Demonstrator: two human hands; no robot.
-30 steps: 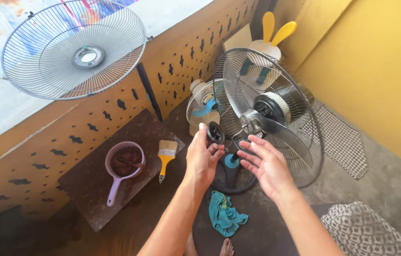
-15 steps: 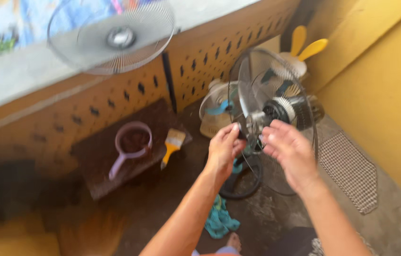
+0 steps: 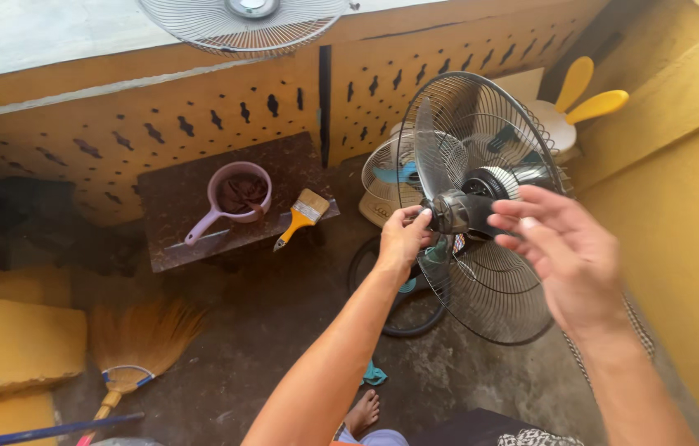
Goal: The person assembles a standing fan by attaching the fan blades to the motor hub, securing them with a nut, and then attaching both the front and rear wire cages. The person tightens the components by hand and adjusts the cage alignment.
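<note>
Head view: the fan [image 3: 481, 206] stands on the floor against the yellow wall, its rear grille upright and its front guard off, so the blade and hub [image 3: 452, 212] face the person. The hub's axis runs nearly level, pointing back toward the left hand [image 3: 403, 239].

That hand is the nearer one. Its fingers [image 3: 412, 216] are curled and pinching at the front of the hub, touching it from the left side. The right hand [image 3: 568, 256] hangs just beside the hub on the other side, apart from it, palm turned inward with the fingers spread and holding nothing. The hub thus lies between the two hands, straight ahead of the left fingertips.

Well to the left, a low dark desk [image 3: 176, 248] carries a pink scoop [image 3: 229, 198] and a brush [image 3: 301, 216]. The loose guard [image 3: 242, 21] rests on the ledge above. A broom [image 3: 139, 347] lies on the floor.
</note>
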